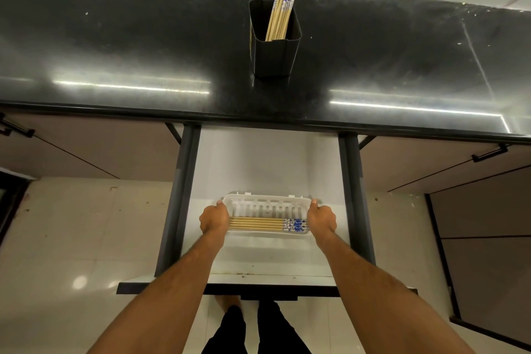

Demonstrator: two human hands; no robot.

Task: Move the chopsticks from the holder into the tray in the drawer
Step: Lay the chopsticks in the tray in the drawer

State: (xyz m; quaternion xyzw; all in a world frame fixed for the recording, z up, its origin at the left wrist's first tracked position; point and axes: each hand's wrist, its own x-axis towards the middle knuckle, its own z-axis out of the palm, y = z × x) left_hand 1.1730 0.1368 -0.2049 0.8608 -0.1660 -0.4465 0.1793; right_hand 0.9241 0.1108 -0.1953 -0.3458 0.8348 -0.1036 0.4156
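Note:
A black holder (274,52) stands on the dark countertop (129,37) with several bamboo chopsticks (283,3), blue-patterned at the top, leaning inside it. Below, the drawer (267,164) is pulled out. A white slotted tray (267,204) rests in it, with several chopsticks (258,223) lying flat along its near side, their blue ends to the right. My left hand (215,218) grips the tray's left end. My right hand (321,220) grips its right end.
Dark drawer rails (178,198) run along both sides of the drawer. Cabinet doors with black handles (490,154) flank it. Pale floor tiles lie below, and my feet (255,330) stand under the drawer front (267,289).

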